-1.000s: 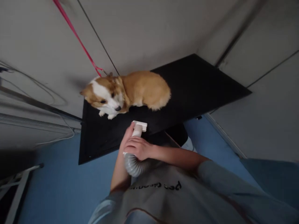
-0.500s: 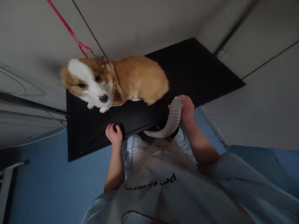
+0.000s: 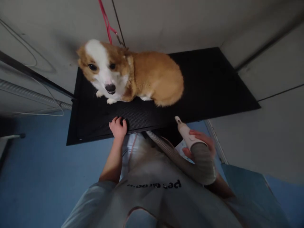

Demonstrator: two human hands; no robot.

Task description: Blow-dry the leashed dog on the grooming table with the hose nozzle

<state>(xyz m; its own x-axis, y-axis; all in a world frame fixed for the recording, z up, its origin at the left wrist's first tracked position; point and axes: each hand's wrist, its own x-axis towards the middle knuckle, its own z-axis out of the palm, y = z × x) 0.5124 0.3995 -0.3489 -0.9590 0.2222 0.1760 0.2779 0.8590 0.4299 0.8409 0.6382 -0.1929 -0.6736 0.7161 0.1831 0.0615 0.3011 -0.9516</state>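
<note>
A brown-and-white dog (image 3: pixel 156 76) lies on a black grooming table (image 3: pixel 213 82), its head turned towards me at the left. My right hand (image 3: pixel 206 141), slightly blurred, is wrapped round the white handpiece of a pet dryer (image 3: pixel 188 136). The handpiece's narrow nozzle points up and left, just over the table's near edge, apart from the dog. A grey ribbed hose (image 3: pixel 166 148) bends from its rear back under the table. At the near edge, below the dog's front paws, rests my left hand (image 3: pixel 118 127) with curled fingers; a dark spot shows between thumb and fingers, unclear what.
A red lead (image 3: pixel 106 22) and a dark cord (image 3: pixel 118 22) run up behind the dog's neck. Another ribbed hose (image 3: pixel 35 95) and a dark bar (image 3: pixel 38 76) are at the left. Grey walls (image 3: pixel 166 25) stand close behind, above a blue floor (image 3: pixel 59 177).
My right hand has moved down and right, turning the dryer handpiece so its nozzle now shows. The view has shifted. The dog's head faces me more squarely; my left hand stays at the edge.
</note>
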